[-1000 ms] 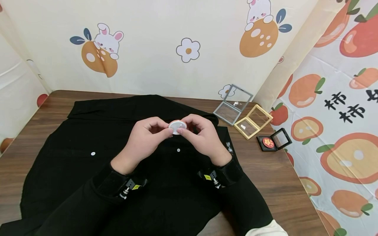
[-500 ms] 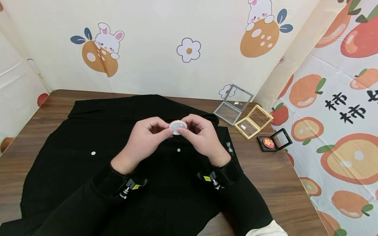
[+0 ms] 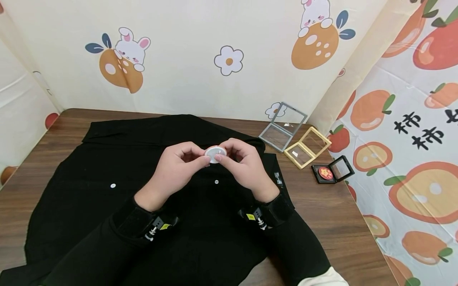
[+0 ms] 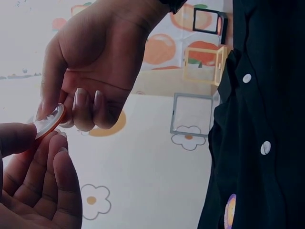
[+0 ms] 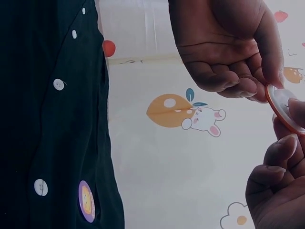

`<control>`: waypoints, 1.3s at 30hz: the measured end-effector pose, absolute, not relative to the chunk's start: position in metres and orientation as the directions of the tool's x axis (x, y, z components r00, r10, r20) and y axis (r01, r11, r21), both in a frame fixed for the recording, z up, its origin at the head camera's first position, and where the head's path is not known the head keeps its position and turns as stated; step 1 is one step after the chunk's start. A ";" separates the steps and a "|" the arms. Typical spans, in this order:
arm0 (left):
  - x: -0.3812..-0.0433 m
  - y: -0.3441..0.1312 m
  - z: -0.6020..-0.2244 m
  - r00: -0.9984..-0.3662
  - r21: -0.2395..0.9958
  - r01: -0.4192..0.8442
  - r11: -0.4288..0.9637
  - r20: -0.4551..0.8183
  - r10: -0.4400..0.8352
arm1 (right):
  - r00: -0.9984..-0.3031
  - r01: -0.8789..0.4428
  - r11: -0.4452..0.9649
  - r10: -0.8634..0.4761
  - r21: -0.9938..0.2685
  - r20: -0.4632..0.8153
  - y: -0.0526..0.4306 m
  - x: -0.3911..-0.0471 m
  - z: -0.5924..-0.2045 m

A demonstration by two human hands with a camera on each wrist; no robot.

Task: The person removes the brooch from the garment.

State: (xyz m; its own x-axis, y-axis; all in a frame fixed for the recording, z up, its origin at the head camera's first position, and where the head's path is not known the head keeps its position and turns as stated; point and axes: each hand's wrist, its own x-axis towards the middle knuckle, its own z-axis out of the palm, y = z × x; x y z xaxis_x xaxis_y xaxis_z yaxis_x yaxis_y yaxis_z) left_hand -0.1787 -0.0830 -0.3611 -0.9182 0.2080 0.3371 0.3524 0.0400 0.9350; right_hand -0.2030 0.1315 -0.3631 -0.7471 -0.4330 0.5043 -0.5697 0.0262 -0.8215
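Note:
Both hands hold one small round pin-back badge (image 3: 216,154) above a black shirt (image 3: 89,159) spread on the table. Its white back faces up toward the head camera, and an orange-red rim shows in the left wrist view. My left hand (image 3: 175,171) pinches the badge's left edge between thumb and fingers. From the other side my right hand (image 3: 245,165) pinches it, thumb lying on the white back (image 5: 281,102). Below the hands, white buttons (image 3: 216,182) line the shirt. A purple-edged round badge (image 5: 86,201) sits on the shirt in both wrist views; the head view does not show it.
At the right back of the wooden table (image 3: 315,206) stand an open grey clear-windowed case (image 3: 275,137) and an open gold one (image 3: 298,155). Closer in, an open black case (image 3: 323,180) holds a red badge with a yellow figure (image 3: 325,172). Printed curtains (image 3: 186,91) border the table.

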 end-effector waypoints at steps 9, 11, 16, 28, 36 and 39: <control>-0.179 -0.083 -0.361 -0.916 0.932 0.360 0.043 0.344 0.208 | -0.748 -0.564 0.022 -0.438 -0.826 0.499 0.131 -0.204 -0.364; -0.179 -0.084 -0.361 -0.916 0.932 0.359 0.042 0.343 0.208 | -0.749 -0.562 0.023 -0.439 -0.827 0.497 0.131 -0.204 -0.365; -0.179 -0.085 -0.361 -0.920 0.935 0.351 0.043 0.336 0.204 | -0.751 -0.562 0.026 -0.435 -0.827 0.497 0.131 -0.204 -0.365; -0.181 -0.087 -0.362 -0.925 0.930 0.358 0.088 0.341 0.166 | -0.775 -0.552 0.061 -0.406 -0.832 0.484 0.128 -0.203 -0.367; -0.180 -0.088 -0.361 -0.925 0.921 0.367 0.134 0.346 0.157 | -0.780 -0.548 0.079 -0.409 -0.833 0.474 0.128 -0.203 -0.369; -0.180 -0.089 -0.361 -0.925 0.918 0.369 0.144 0.348 0.155 | -0.780 -0.551 0.093 -0.410 -0.830 0.472 0.128 -0.203 -0.369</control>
State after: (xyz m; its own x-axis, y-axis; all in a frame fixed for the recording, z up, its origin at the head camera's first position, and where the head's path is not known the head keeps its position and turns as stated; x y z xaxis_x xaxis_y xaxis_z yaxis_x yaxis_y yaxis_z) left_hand -0.1800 -0.0890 -0.3608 -0.9247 0.1548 0.3479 0.3695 0.1436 0.9181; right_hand -0.2031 0.1276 -0.3688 -0.7804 -0.4100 0.4720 -0.5505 0.0926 -0.8297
